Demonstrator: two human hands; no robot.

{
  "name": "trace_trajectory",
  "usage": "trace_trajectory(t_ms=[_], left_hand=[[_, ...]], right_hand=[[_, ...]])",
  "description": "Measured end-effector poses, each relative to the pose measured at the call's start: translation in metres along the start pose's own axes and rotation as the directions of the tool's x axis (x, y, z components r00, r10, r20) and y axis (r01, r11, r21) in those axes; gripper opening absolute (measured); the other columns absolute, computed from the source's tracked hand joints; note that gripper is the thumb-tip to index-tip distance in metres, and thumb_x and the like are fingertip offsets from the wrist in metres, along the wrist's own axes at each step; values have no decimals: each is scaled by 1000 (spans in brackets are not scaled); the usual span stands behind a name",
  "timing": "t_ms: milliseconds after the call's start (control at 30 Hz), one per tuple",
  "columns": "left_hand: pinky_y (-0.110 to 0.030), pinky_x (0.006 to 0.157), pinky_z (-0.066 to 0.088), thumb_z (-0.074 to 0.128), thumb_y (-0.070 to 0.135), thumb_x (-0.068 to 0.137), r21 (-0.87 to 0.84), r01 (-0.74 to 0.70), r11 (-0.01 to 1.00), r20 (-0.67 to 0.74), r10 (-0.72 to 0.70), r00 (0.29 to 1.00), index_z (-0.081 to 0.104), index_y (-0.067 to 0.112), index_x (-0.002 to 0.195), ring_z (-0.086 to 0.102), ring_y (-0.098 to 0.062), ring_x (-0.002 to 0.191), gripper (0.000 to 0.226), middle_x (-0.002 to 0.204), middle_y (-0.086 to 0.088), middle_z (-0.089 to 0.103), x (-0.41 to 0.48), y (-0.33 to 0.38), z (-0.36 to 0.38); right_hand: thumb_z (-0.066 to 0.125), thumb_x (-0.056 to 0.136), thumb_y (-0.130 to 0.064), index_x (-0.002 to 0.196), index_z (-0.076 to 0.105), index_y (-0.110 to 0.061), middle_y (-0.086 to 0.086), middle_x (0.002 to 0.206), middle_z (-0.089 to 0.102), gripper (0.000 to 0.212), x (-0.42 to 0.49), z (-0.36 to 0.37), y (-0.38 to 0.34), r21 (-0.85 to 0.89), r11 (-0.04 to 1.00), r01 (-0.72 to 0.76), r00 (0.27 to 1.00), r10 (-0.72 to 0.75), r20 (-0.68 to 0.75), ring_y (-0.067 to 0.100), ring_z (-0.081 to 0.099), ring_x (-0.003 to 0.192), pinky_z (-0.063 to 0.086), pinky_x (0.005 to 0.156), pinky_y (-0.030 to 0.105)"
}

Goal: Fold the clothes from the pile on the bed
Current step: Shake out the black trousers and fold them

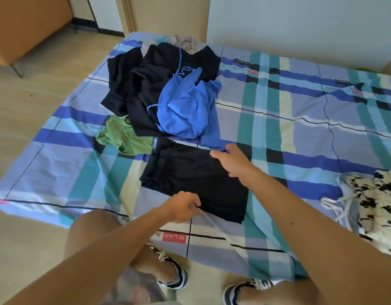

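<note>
A pale floor (36,102) and white wall (300,23) surround the bed (300,128), whose blue-and-teal plaid sheet carries the pile (146,89) of black, blue and green clothes at its far left. Just before it lies a folded black garment (190,172); the left hand (183,205) pinches its near edge, and the right hand (232,164) pinches the hem of the blue top (185,111).

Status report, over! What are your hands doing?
Left hand pinches folded black garment, near edge. Right hand pinches blue top, hem. Pile behind, nothing blocking.
</note>
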State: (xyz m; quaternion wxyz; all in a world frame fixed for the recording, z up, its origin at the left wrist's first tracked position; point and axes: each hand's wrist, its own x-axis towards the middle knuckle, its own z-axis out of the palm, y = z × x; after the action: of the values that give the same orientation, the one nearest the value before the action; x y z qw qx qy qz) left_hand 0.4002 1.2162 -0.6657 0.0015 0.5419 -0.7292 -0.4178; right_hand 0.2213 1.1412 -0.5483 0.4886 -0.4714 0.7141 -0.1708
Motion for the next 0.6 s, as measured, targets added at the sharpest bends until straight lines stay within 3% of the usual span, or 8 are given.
trace_trajectory(t_ms=[67, 133, 167, 267, 300, 433, 533, 600], left_hand=[[-39, 82, 57, 61, 28, 90, -34, 70, 997, -167, -74, 983, 64, 32, 88, 67, -17, 87, 6, 93, 6, 71, -1, -20, -20], [-41, 81, 55, 62, 27, 88, -86, 148, 985, -374, -169, 912, 59, 33, 82, 65, -21, 90, 8, 91, 5, 67, 2, -36, -37], [-43, 84, 53, 63, 26, 87, -94, 172, 981, -476, -196, 857, 60, 28, 90, 62, -24, 96, 4, 99, 0, 64, 7, -44, -44], [-50, 95, 43, 68, 27, 83, -79, 329, 941, -692, -290, 661, 52, 12, 124, 45, -37, 116, 47, 125, -14, 48, 21, -56, -61], [-51, 97, 41, 70, 30, 82, -140, 364, 921, -687, -356, 634, 46, 10, 132, 42, -39, 121, 59, 131, -16, 45, 27, -62, -65], [-53, 110, 38, 80, 49, 74, -478, 390, 787, -389, -588, 709, 18, 6, 152, 44, -39, 134, 109, 147, -19, 43, 52, -82, -69], [-53, 109, 36, 76, 56, 76, -367, 538, 759, -369, -650, 665, 41, 8, 139, 51, -39, 126, 87, 134, -15, 56, 57, -89, -66], [-52, 107, 37, 72, 60, 78, -290, 601, 745, -342, -667, 662, 58, 12, 121, 50, -39, 123, 65, 127, -16, 59, 57, -87, -68]], right_hand=[[67, 90, -40, 154, 25, -13, 12, 153, 36, 81, 8, 3, 37, -29, 997, -67, 995, 65, -76, 31, 44, 134, 40, 109, 42], [69, 90, -32, 152, 27, -8, 17, 150, 36, 79, 11, 2, 71, -34, 991, -129, 979, 122, -162, 34, 44, 133, 39, 109, 41], [70, 89, -30, 150, 29, -6, 19, 148, 37, 78, 12, 1, 85, -29, 987, -158, 968, 149, -204, 36, 45, 131, 40, 109, 43], [70, 90, -29, 152, 23, -6, 22, 152, 31, 81, 14, 1, 114, 16, 964, -265, 929, 260, -263, 39, 41, 134, 37, 108, 44], [69, 91, -30, 154, 20, -8, 20, 155, 29, 83, 14, 2, 120, 61, 955, -291, 921, 297, -253, 38, 39, 138, 36, 109, 43], [74, 85, -38, 147, 34, -13, 11, 147, 46, 78, 19, 9, 133, 327, 902, -280, 926, 344, -154, 32, 50, 130, 42, 109, 43], [83, 63, -48, 137, 47, -17, 8, 135, 59, 88, 40, 12, 158, 472, 839, -270, 931, 353, -94, 28, 60, 116, 49, 104, 48], [83, 75, -34, 135, 51, -15, 8, 131, 61, 71, 36, 13, 151, 480, 831, -279, 929, 361, -84, 28, 61, 114, 50, 102, 47]])
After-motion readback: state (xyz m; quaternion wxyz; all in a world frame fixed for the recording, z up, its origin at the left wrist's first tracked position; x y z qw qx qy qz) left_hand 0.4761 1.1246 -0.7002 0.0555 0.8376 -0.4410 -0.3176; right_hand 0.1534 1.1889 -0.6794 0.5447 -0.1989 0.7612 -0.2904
